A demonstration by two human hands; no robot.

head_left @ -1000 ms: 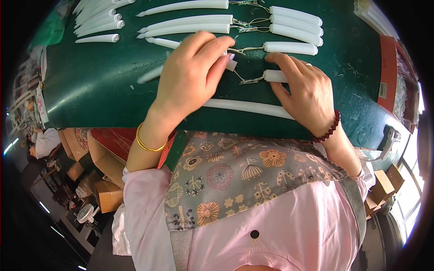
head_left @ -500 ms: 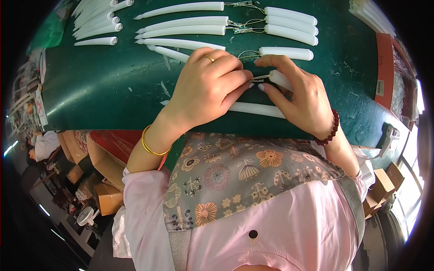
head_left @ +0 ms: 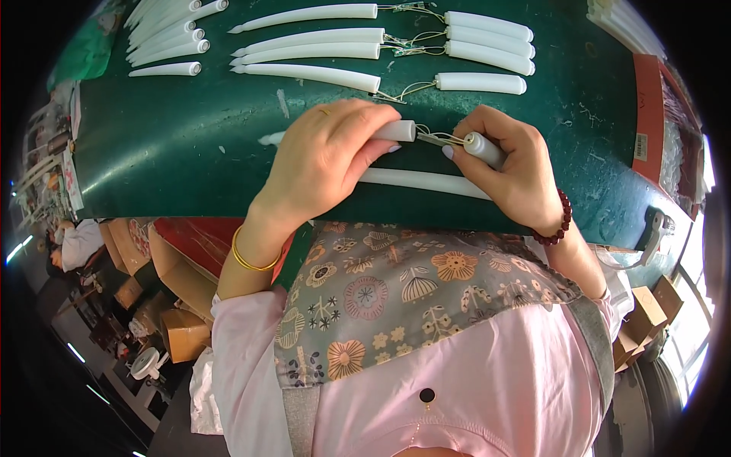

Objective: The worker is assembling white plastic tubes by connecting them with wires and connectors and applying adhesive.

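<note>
My left hand (head_left: 324, 164) grips a long white tapered candle shell (head_left: 396, 131) just above the green table (head_left: 167, 145); its pointed tip shows left of my fingers. My right hand (head_left: 510, 164) holds a short white tube (head_left: 481, 146) by its end. Thin wires and a small circuit piece (head_left: 434, 138) link the two parts between my hands. Another long white taper (head_left: 426, 182) lies flat on the table just below both hands.
Several wired pairs of white tapers (head_left: 312, 53) and short tubes (head_left: 487, 46) lie in rows at the back. More loose tapers (head_left: 164, 38) are piled far left. A red box (head_left: 651, 114) stands at the right, cardboard boxes (head_left: 183, 331) on the floor left.
Both hands have drawn back toward me with the wired pair. The taper and the short tube are now held apart, with the wires showing between them.
</note>
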